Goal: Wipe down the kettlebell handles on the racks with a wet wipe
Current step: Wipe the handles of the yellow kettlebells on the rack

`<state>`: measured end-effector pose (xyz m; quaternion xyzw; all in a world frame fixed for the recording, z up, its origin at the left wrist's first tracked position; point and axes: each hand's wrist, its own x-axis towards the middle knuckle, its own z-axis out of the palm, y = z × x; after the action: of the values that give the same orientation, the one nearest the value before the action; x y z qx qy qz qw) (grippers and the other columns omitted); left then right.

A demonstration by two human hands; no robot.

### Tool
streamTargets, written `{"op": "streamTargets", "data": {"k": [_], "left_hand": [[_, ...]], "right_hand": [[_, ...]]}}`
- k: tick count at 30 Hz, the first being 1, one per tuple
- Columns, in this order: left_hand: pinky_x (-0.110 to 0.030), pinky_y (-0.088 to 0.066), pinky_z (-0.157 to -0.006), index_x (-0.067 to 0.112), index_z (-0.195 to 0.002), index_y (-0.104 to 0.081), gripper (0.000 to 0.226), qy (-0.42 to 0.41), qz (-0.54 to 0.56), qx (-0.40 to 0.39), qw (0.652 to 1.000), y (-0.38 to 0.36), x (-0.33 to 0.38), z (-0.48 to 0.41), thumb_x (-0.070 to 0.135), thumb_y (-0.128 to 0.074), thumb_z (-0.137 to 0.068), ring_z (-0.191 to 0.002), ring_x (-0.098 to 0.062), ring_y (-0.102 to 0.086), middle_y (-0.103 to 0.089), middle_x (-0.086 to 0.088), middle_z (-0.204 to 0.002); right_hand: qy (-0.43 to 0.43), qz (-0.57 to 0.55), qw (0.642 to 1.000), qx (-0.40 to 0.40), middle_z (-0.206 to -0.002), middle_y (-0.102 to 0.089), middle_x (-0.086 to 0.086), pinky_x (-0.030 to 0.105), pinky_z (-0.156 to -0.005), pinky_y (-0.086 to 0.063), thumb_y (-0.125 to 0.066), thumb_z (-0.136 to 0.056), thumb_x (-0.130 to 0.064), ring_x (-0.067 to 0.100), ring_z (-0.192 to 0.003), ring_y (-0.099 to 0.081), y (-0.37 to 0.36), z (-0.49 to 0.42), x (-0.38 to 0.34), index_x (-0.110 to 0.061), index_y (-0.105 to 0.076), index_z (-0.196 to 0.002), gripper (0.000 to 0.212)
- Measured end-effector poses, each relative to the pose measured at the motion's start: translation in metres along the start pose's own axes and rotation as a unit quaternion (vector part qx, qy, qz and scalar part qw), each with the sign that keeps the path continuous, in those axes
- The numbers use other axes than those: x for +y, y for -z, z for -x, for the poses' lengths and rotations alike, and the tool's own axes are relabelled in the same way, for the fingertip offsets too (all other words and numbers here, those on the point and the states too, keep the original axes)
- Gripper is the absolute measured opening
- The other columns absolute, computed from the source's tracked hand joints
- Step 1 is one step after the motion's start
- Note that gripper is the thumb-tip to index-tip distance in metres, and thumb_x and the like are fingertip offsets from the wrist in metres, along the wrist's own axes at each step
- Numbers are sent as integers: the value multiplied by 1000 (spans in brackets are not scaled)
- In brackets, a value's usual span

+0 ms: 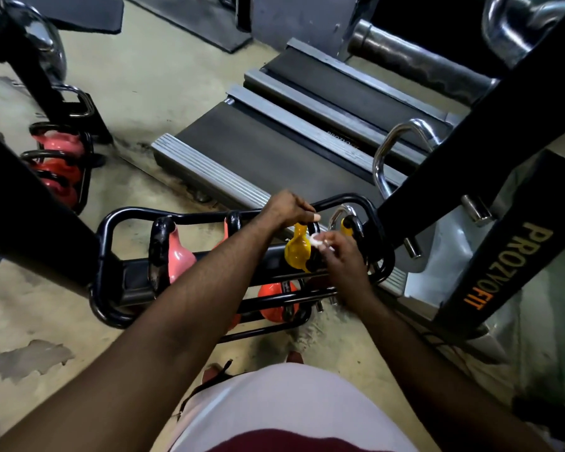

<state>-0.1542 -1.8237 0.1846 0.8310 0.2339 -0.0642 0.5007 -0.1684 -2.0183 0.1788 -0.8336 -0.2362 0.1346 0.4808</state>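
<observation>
My left hand (291,208) grips the top of the yellow kettlebell (297,252) on the black rack (128,214), while my right hand (343,259) pinches the wet wipe (318,241) against its neck.

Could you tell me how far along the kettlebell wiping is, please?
Done: no handle visibly shows it has been wiped. In hand: the left hand grips the yellow kettlebell by its handle while the right hand pinches the wet wipe beside its neck. Possibly left: the pink kettlebell, the second yellow kettlebell and the orange kettlebells lower down.
</observation>
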Motion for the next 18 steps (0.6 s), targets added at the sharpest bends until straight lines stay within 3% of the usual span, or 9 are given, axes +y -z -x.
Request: {"op": "streamTargets", "data": {"k": [3, 6, 10, 13, 18], "left_hand": [[-21, -52, -80, 22, -108, -76, 29, -8, -13, 0, 1000, 1, -2, 5, 34, -79, -81, -83, -5, -66, -76, 2, -99], [-25, -56, -85, 25, -104, -77, 31, 1, -5, 22, 1000, 0, -8, 5, 40, -81, -77, -82, -5, -68, -77, 3, -96], [-27, -54, -91, 28, -99, -78, 32, -10, -14, 25, 1000, -2, -12, 5, 45, -83, -72, -92, -4, -69, -76, 9, -99], [-18, -50, -81, 28, -102, -77, 31, -18, -10, 33, 999, -5, -8, 10, 42, -82, -75, -97, -5, -67, -74, 10, -107], [-18, -49, -85, 26, -105, -77, 33, -27, -21, 46, 998, -6, -7, 12, 44, -80, -77, -99, -4, -67, -74, 8, -110]], "right_hand": [[-153, -229, 961, 10, -91, -66, 5, 22, -72, -50, -53, -97, -4, 7, -78, -65, -14, -30, -8, -9, -59, -99, 8], [-252, -330, 909, -25, -83, -62, 8, 28, -64, -49, -49, -89, 0, 17, -69, -59, -16, -42, -5, -12, -54, -96, 15], [-276, -307, 908, -67, -72, -57, 6, 34, -63, -50, -43, -94, 2, 18, -62, -57, -8, -22, 5, -13, -52, -83, 21], [-259, -293, 917, -72, -65, -56, 3, 34, -63, -50, -43, -94, 3, 19, -61, -56, -3, -19, 5, -13, -53, -83, 22], [-275, -340, 899, -33, -78, -57, 9, 35, -68, -48, -43, -97, -1, 20, -68, -58, -10, -28, 1, -13, -52, -85, 19]]}}
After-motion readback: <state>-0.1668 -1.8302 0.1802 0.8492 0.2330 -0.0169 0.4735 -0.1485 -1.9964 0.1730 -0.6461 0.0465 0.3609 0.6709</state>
